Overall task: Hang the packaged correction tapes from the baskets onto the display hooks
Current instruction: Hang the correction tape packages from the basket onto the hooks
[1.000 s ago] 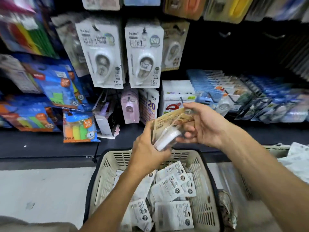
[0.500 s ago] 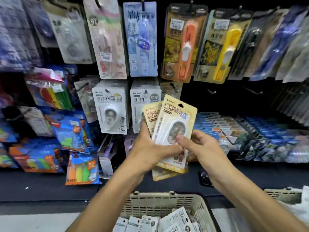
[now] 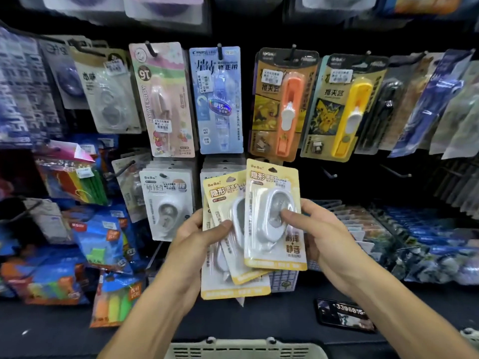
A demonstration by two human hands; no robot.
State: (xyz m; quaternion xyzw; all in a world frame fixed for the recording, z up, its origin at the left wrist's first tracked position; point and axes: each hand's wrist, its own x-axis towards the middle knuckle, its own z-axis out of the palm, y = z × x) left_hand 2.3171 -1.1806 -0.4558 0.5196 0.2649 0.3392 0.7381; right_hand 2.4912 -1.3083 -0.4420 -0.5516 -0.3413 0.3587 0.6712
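I hold a fan of yellow correction tape packs in front of the display wall. My left hand grips the back packs, thumb across their fronts. My right hand pinches the front pack, thumb on its white blister. Two bare display hooks jut from the dark panel to the right of the packs. Only the beige basket's rim shows at the bottom edge.
White correction tape packs hang to the left of my hands. Above hang pink, blue, orange and yellow packs. A phone lies on the dark shelf at lower right. Blue packets fill the shelf on the right.
Both hands have lifted the yellow packs out of the basket and up toward the hooks. The view has tilted upward, and the right hand has drawn the front pack to the right.
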